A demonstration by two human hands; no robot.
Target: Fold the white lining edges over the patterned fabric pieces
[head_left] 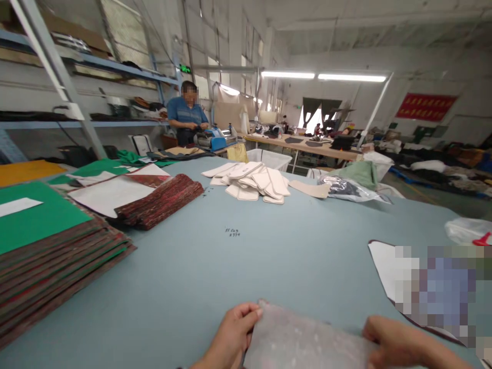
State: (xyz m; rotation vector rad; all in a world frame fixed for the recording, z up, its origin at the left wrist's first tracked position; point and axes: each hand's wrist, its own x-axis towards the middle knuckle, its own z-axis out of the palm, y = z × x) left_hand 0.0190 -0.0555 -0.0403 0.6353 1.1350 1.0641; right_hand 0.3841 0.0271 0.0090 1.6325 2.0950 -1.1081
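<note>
The grips of the left hand (230, 335) and right hand (400, 341) are clamped on a grey fabric sheet (303, 341) at the desk's (172, 277) near edge; stacked green-topped sheets (46, 225) lie left, white cut pieces (249, 182) ahead.

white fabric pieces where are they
The white fabric pieces lie at the far end of the blue table in the head view, right of the dark red stack.

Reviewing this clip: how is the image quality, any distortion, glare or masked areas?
Head view: wide-angle distortion leans the steel shelf upright; the ceiling tube lights and far window glare, the window overexposed; a pixelated block masks part of the lower right.
</note>
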